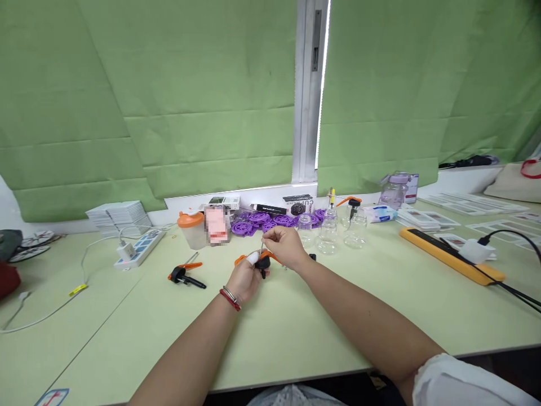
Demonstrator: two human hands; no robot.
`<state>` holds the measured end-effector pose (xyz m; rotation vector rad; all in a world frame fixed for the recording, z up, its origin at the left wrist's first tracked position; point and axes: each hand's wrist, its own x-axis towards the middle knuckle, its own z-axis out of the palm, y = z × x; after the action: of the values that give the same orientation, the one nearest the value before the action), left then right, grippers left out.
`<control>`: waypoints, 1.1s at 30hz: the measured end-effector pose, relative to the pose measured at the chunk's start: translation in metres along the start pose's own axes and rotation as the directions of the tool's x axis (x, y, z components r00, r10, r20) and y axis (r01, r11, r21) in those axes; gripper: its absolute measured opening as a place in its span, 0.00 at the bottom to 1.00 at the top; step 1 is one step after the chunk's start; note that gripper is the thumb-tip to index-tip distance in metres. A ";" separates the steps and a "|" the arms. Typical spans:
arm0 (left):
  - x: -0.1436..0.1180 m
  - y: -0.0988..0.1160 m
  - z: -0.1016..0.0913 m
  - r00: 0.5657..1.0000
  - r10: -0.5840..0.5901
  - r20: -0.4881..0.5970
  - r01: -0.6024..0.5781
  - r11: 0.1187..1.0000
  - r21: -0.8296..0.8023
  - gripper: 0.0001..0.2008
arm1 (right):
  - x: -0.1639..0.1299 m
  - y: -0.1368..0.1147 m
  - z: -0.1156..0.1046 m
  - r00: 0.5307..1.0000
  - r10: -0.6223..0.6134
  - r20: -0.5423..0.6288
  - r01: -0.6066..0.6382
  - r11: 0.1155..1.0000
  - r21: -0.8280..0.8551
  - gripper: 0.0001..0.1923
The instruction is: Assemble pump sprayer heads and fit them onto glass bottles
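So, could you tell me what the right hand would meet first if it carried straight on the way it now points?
Probably the thin metal pin it pinches, then the orange and black pump part in the left hand. The right hand points left towards them, almost touching; depth is unclear.

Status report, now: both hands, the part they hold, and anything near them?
Left hand grips orange-black pump. Right hand pinches thin rod at its top. Glass jars stand just behind; second pump lies left.

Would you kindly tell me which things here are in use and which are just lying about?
In use:
left hand holding the orange-and-black pump part
right hand pinching a thin metal pin

Lying about:
second pump part
glass jars
purple discs
white power strip
orange power strip
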<state>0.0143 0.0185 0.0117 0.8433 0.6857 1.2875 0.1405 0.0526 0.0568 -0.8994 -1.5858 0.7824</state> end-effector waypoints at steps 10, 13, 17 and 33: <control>-0.002 0.001 0.000 1.000 -0.019 0.005 0.019 0.999 -0.039 0.10 | 0.001 0.002 0.008 0.980 0.086 0.178 -0.055 0.984 -0.172 0.06; 0.000 0.002 -0.004 0.999 -0.033 0.001 0.033 0.997 -0.063 0.09 | -0.005 0.001 0.008 0.961 0.057 0.270 0.023 0.958 -0.286 0.08; 0.002 0.005 -0.009 0.999 -0.018 0.045 0.021 0.998 -0.067 0.10 | -0.011 0.000 0.003 0.916 -0.114 0.384 0.245 0.917 -0.314 0.07; -0.007 0.019 -0.011 0.979 -0.065 0.195 0.000 0.948 0.319 0.18 | -0.014 -0.010 -0.026 0.695 -0.248 0.675 0.510 0.831 -0.220 0.11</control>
<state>-0.0057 0.0147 0.0216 1.2049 0.7503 1.0557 0.1667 0.0359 0.0633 -0.5421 -2.5044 0.4655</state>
